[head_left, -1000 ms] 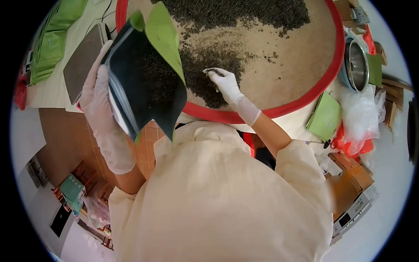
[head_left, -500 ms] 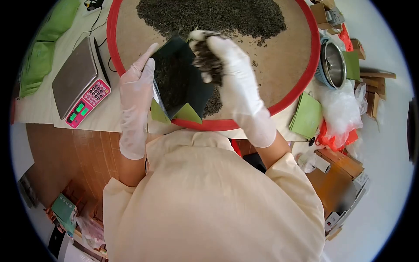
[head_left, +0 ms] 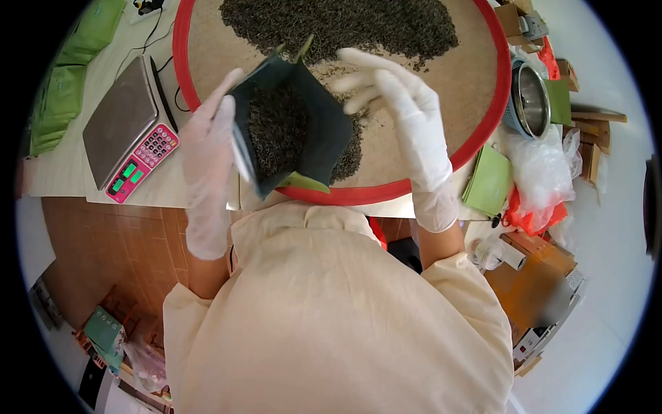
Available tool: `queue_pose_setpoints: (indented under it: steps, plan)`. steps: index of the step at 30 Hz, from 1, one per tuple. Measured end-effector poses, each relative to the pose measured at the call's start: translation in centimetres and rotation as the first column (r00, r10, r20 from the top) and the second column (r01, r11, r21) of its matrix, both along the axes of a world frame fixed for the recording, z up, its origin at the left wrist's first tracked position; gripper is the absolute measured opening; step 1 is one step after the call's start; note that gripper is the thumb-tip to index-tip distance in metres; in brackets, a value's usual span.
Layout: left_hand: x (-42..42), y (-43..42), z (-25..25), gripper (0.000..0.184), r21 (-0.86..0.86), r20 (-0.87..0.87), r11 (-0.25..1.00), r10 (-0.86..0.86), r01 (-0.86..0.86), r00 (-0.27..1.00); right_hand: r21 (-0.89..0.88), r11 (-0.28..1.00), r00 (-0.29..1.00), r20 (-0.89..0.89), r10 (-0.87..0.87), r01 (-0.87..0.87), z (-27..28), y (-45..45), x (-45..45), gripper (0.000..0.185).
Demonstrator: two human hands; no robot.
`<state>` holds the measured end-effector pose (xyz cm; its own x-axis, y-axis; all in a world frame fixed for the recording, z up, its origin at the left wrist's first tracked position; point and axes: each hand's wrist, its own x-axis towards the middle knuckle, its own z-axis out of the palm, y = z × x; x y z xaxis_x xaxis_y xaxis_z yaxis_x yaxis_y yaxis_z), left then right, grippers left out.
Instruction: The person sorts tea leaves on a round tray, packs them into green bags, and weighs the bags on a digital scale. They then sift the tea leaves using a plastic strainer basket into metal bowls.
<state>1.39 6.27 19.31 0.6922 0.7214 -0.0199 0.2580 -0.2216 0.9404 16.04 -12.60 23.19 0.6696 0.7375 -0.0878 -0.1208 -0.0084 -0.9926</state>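
A green pouch with a dark inside (head_left: 318, 131) stands open-mouthed in front of me, partly filled with dark dried leaves that look like loose tea (head_left: 276, 127). My left hand (head_left: 209, 138), in a white glove, grips the pouch by its left side. To the right of the pouch is my gloved right hand (head_left: 403, 103), holding nothing, its fingers apart and pointing toward the pouch's mouth. Beneath both lies a round, red-rimmed tray (head_left: 483, 131), with a large heap of the same leaves (head_left: 345, 27) at its far side and a smaller pile near its front.
On the left stands a pink digital scale (head_left: 131, 131), with green filled pouches (head_left: 65, 96) beyond it. Flat green pouches (head_left: 488, 181), a metal bowl in a blue basket (head_left: 531, 100) and clear plastic bags (head_left: 541, 162) lie on the right.
My right hand has let go of its handful of leaves and moved right, away from the pouch. The pouch has turned a little, and its contents show more plainly.
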Motion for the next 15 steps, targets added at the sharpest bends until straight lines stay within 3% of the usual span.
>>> queue_pose_setpoints:
  steps: [2, 3, 4, 5, 6, 7, 8, 10, 15]
  plan:
    - [-1.2, 0.4, 2.3, 0.031, 0.102, 0.010, 0.989, 0.111, -0.111, 0.994, -0.029, 0.983, 0.984, 0.003, -0.179, 0.179, -4.2, -1.4, 0.9, 0.030]
    - [-2.0, 1.5, 2.2, 0.032, -0.078, 0.055, 0.986, 0.149, -0.145, 0.987, -0.082, 0.958, 0.961, 0.010, -0.276, 0.276, -7.1, -2.3, 1.0, 0.030]
    - [-2.7, 2.5, 2.2, 0.034, -0.254, 0.096, 0.950, 0.210, -0.180, 0.973, -0.264, 0.911, 0.949, 0.080, -0.306, 0.316, -9.8, -3.1, 0.8, 0.031]
    - [-2.8, 3.1, 2.2, 0.037, -0.307, 0.104, 0.925, 0.266, -0.224, 0.958, -0.432, 0.831, 0.936, 0.154, -0.316, 0.352, -12.7, -4.0, 0.4, 0.032]
    - [-2.8, 3.0, 2.5, 0.037, -0.304, 0.101, 0.926, 0.263, -0.222, 0.959, -0.411, 0.831, 0.864, 0.480, -0.154, 0.376, -17.5, -5.8, -0.5, 0.036]
    - [-2.8, 2.9, 3.0, 0.036, -0.246, 0.174, 0.952, 0.226, -0.180, 0.958, -0.376, 0.839, 0.666, 0.746, 0.023, 0.392, -21.6, -7.0, -1.1, 0.041]
    - [-2.6, 2.9, 3.4, 0.035, -0.182, 0.244, 0.973, 0.183, -0.140, 0.953, -0.460, 0.806, 0.676, 0.730, 0.104, 0.373, -23.1, -7.5, -2.0, 0.046]
    - [-3.0, 3.2, 4.0, 0.034, -0.213, 0.271, 0.965, 0.209, -0.153, 0.940, -0.596, 0.738, 0.707, 0.667, 0.235, 0.316, -24.7, -7.9, -4.1, 0.056]
    - [-4.1, 3.8, 4.6, 0.034, -0.205, 0.228, 0.947, 0.292, -0.247, 0.929, -0.461, 0.848, 0.680, 0.712, 0.178, 0.261, -26.9, -3.5, -4.4, 0.052]
